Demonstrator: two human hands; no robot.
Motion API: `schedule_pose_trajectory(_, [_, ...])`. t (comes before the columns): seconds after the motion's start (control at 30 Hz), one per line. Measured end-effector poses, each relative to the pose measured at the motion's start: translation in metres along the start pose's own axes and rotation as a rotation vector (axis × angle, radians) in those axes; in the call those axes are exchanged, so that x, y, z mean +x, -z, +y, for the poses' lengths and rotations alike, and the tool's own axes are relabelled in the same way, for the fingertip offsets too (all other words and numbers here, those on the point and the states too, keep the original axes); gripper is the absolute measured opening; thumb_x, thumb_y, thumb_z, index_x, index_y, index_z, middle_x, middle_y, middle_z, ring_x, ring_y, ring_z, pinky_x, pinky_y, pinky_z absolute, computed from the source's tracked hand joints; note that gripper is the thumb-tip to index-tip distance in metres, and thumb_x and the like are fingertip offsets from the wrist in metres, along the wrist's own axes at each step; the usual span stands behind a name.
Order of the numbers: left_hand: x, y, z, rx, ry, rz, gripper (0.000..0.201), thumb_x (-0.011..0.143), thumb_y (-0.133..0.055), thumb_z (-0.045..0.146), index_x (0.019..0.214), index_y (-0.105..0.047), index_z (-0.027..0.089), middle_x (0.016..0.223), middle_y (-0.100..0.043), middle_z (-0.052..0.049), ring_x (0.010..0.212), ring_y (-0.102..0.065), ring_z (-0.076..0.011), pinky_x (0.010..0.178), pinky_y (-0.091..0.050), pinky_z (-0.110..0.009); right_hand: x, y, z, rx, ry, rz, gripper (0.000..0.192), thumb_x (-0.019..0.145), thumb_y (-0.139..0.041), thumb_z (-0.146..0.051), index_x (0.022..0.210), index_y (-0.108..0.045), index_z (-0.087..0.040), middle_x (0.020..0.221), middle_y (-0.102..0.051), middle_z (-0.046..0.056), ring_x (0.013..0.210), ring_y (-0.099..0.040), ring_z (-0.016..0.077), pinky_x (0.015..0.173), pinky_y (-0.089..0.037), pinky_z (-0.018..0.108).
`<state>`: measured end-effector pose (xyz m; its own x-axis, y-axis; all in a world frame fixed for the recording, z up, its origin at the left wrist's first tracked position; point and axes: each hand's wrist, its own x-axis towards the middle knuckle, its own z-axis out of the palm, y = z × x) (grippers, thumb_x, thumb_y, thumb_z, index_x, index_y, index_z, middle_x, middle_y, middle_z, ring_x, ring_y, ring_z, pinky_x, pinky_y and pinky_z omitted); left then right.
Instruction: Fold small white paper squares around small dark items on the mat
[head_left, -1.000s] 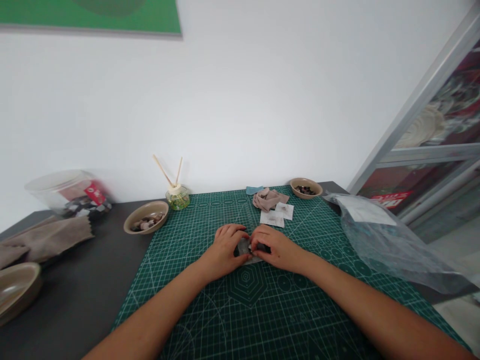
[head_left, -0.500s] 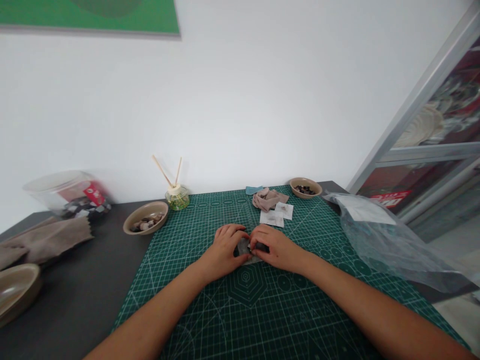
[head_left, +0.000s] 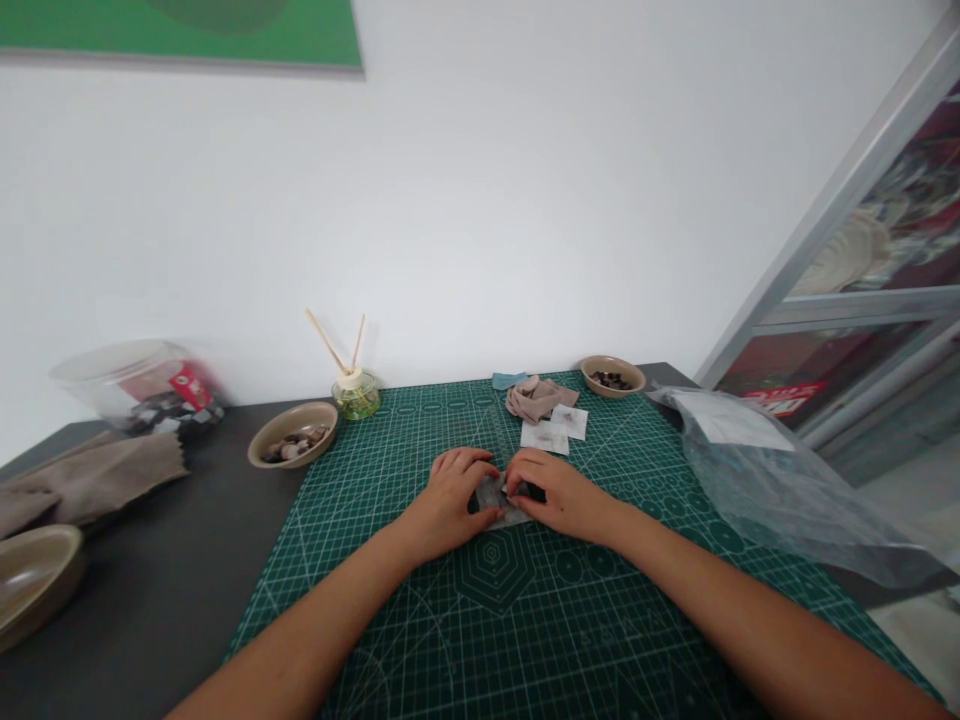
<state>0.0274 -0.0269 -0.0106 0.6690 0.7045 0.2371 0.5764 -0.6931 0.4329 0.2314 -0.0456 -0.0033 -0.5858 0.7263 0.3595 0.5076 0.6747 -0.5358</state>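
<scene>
1. The left hand [head_left: 450,495] and the right hand [head_left: 553,493] lie close together in the middle of the green cutting mat [head_left: 525,620].
2. Both hands pinch a small grey piece of fabric [head_left: 496,497], which lies flat on the mat between their fingertips.
3. Something dark shows under the right fingers; I cannot tell what it is.
4. Two white paper squares [head_left: 555,430] and a crumpled beige cloth [head_left: 536,396] lie just behind the hands.
5. A bowl with stones [head_left: 292,433] stands at the left edge of the mat.

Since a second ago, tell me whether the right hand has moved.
Barely. The right hand stays on the grey piece between both hands; its fingertips curled slightly inward, judged against the cutting mat grid.
</scene>
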Motion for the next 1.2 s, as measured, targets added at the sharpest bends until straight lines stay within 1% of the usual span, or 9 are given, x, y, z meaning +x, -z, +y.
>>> schedule_pose_trajectory(0.1, [0.0002, 0.0, 0.0, 0.001, -0.002, 0.003, 0.032, 0.076, -0.069, 0.022, 0.105, -0.056, 0.022, 0.124, -0.052, -0.006, 0.12, -0.042, -0.0267, 0.102, -0.03, -0.046, 0.0004, -0.0011, -0.0013, 0.018, 0.016, -0.014, 0.013, 0.078, -0.061, -0.006, 0.082, -0.056, -0.018, 0.089, -0.056, 0.005, 0.087, -0.053, 0.0183, 0.076, -0.045, 0.03])
schedule_pose_trajectory(0.27, [0.0004, -0.0002, -0.0004, 0.0, -0.005, 0.0, 0.034, 0.075, -0.07, 0.022, 0.105, -0.056, 0.021, 0.125, -0.052, -0.007, 0.12, -0.042, -0.0268, 0.103, -0.03, -0.046, -0.0001, 0.0002, -0.0026, -0.02, 0.009, -0.013, 0.015, 0.075, -0.06, -0.004, 0.081, -0.056, -0.017, 0.088, -0.056, 0.004, 0.084, -0.053, 0.0178, 0.074, -0.044, 0.029])
schedule_pose_trajectory(0.4, [0.0005, -0.0015, -0.0015, 0.002, -0.008, 0.007, 0.033, 0.075, -0.069, 0.022, 0.105, -0.056, 0.022, 0.125, -0.052, -0.006, 0.12, -0.042, -0.0269, 0.102, -0.03, -0.046, -0.0003, 0.0002, -0.003, 0.004, 0.014, -0.046, 0.013, 0.078, -0.06, -0.006, 0.082, -0.056, -0.017, 0.088, -0.056, 0.004, 0.081, -0.053, 0.0165, 0.071, -0.044, 0.028])
schedule_pose_trajectory(0.57, [0.0, -0.0022, -0.0024, 0.002, -0.012, 0.012, 0.034, 0.074, -0.07, 0.022, 0.105, -0.056, 0.022, 0.125, -0.052, -0.006, 0.12, -0.042, -0.0269, 0.102, -0.03, -0.046, 0.0003, -0.0007, -0.0014, -0.043, -0.013, -0.002, 0.014, 0.077, -0.06, -0.004, 0.081, -0.057, -0.017, 0.088, -0.056, 0.004, 0.083, -0.052, 0.0174, 0.074, -0.044, 0.029])
schedule_pose_trajectory(0.67, [0.0003, -0.0015, -0.0014, 0.005, -0.012, 0.008, 0.035, 0.074, -0.071, 0.023, 0.105, -0.056, 0.021, 0.125, -0.052, -0.006, 0.12, -0.042, -0.027, 0.102, -0.03, -0.046, -0.001, -0.0001, -0.0002, -0.037, 0.0, -0.015, 0.016, 0.075, -0.059, -0.002, 0.081, -0.057, -0.017, 0.088, -0.056, 0.004, 0.081, -0.052, 0.0167, 0.073, -0.044, 0.028])
schedule_pose_trajectory(0.77, [0.0008, -0.0004, 0.0001, 0.005, -0.009, 0.004, 0.032, 0.075, -0.07, 0.022, 0.104, -0.056, 0.022, 0.124, -0.052, -0.006, 0.12, -0.042, -0.0267, 0.102, -0.03, -0.046, -0.001, -0.0008, -0.0002, -0.008, 0.028, -0.036, 0.014, 0.077, -0.06, -0.005, 0.082, -0.056, -0.017, 0.089, -0.056, 0.004, 0.082, -0.053, 0.0167, 0.073, -0.044, 0.028])
schedule_pose_trajectory(0.93, [0.0006, -0.0003, 0.0, 0.007, -0.005, -0.003, 0.034, 0.074, -0.07, 0.022, 0.105, -0.056, 0.022, 0.125, -0.052, -0.007, 0.12, -0.042, -0.0271, 0.103, -0.03, -0.046, -0.0008, -0.0001, 0.0006, -0.037, 0.002, -0.006, 0.014, 0.077, -0.059, -0.004, 0.082, -0.056, -0.017, 0.09, -0.056, 0.005, 0.085, -0.053, 0.0176, 0.076, -0.044, 0.03])
schedule_pose_trajectory(1.1, [0.0009, -0.0005, -0.0001, 0.002, -0.001, -0.001, 0.032, 0.075, -0.069, 0.022, 0.105, -0.056, 0.022, 0.125, -0.052, -0.007, 0.12, -0.042, -0.0268, 0.102, -0.03, -0.046, -0.0017, 0.0012, -0.0003, -0.001, 0.033, -0.054, 0.012, 0.079, -0.058, -0.006, 0.083, -0.057, -0.017, 0.089, -0.056, 0.004, 0.082, -0.052, 0.0165, 0.072, -0.044, 0.028])
schedule_pose_trajectory(1.2, [0.0012, 0.0006, 0.0012, 0.0, 0.003, -0.005, 0.03, 0.076, -0.068, 0.022, 0.104, -0.056, 0.022, 0.125, -0.052, -0.007, 0.12, -0.042, -0.0269, 0.102, -0.03, -0.046, -0.0005, 0.001, -0.0013, -0.019, 0.014, -0.03, 0.011, 0.079, -0.059, -0.006, 0.083, -0.057, -0.017, 0.09, -0.056, 0.005, 0.085, -0.053, 0.0175, 0.075, -0.044, 0.029])
